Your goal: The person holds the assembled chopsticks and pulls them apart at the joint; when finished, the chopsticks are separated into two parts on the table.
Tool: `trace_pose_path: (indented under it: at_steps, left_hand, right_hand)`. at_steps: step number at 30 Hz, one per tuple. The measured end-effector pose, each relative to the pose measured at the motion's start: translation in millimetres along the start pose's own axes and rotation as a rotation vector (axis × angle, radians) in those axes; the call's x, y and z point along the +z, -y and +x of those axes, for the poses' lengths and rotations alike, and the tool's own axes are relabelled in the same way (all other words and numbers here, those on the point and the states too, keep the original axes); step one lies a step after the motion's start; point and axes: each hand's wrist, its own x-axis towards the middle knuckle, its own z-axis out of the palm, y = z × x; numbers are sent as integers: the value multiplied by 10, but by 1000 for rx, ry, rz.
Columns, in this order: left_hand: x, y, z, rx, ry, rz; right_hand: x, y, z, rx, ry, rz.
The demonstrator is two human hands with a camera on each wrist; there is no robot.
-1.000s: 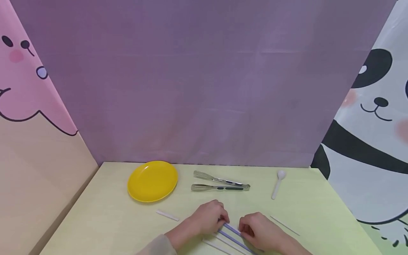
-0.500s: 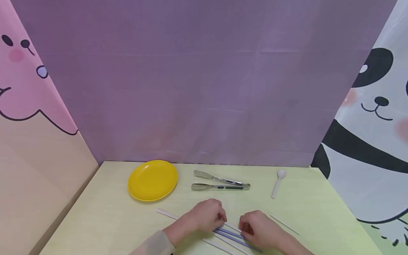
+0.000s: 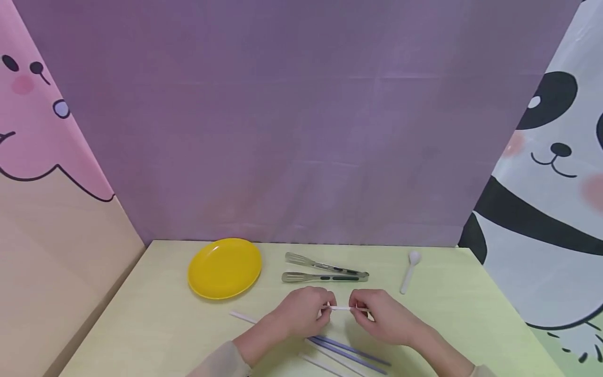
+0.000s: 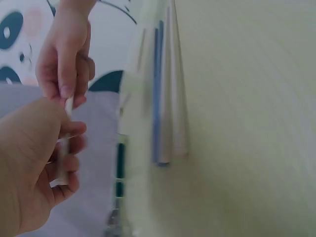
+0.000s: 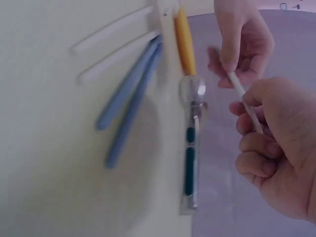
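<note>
My left hand (image 3: 303,311) and right hand (image 3: 383,317) pinch one thin white stick (image 3: 340,308) between thumbs and fingers. It is raised off the table, roughly level, with a short stretch showing between the hands; the fingers cover much of the rest. Just below the hands, two blue sticks (image 3: 353,350) lie slanted on the table, with white sticks (image 3: 334,359) beside them. Another white stick (image 3: 242,316) pokes out at the left, partly hidden by my left forearm. In the right wrist view the blue sticks (image 5: 129,91) spread apart toward their near ends.
A yellow plate (image 3: 225,268) is at the back left of the table (image 3: 155,324). Metal tongs (image 3: 325,277) with spread arms lie behind the hands. A pale spoon (image 3: 411,272) rests at the back right. A purple backdrop (image 3: 292,131) borders the far table edge.
Both hands have risen and moved away from the wearer, lifting the white stick from the pile. Earlier they were low over the sticks on the table. Plate, tongs and spoon have stayed put.
</note>
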Motion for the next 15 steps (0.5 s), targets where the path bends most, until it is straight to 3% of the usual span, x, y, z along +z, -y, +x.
trace_pose_path:
  at_steps: [4, 8, 11, 15]
  left_hand:
    - [-205, -85, -168, 44, -76, 120]
    - [-338, -125, -326, 89, -192, 239]
    - [-369, -135, -420, 114, -227, 246]
    - [-389, -177, -520, 124, -225, 195]
  right_hand:
    - [-98, 156, 91, -44, 49, 98]
    - [-152, 312, 145, -128, 33, 93]
    - [-160, 390, 162, -198, 12, 66]
    - [-156, 426, 157, -278, -7, 51]
